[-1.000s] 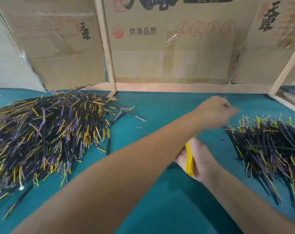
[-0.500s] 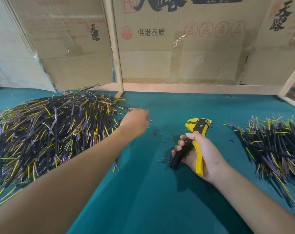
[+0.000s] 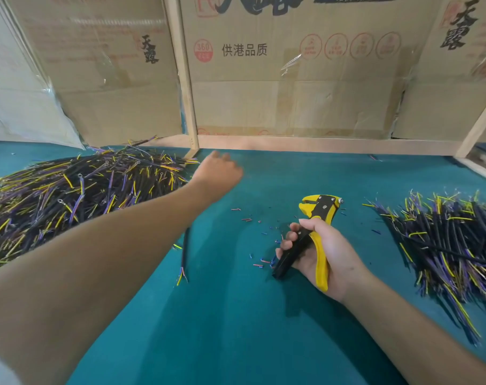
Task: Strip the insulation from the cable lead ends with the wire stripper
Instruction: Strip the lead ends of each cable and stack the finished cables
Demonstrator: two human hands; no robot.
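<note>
My right hand (image 3: 323,255) grips the yellow and black wire stripper (image 3: 319,209) by its handles, jaws pointing away, low over the green table (image 3: 236,315). My left hand (image 3: 218,173) is motion-blurred at the far right edge of the big left pile of black cables (image 3: 69,201) with yellow and purple leads, its fingers stretched out loosely and nothing seen in them. One loose cable (image 3: 184,254) lies on the table just beyond my left forearm. A second cable pile (image 3: 453,245) lies at the right.
Small bits of cut insulation (image 3: 247,218) are scattered around the stripper. Cardboard boxes (image 3: 291,79) and a wooden frame (image 3: 186,79) wall off the back of the table. A plastic sheet (image 3: 19,112) hangs at the far left.
My left arm swung from the right pile back across to the left pile, and now reaches farther toward its back edge. The right hand with the stripper stayed put.
</note>
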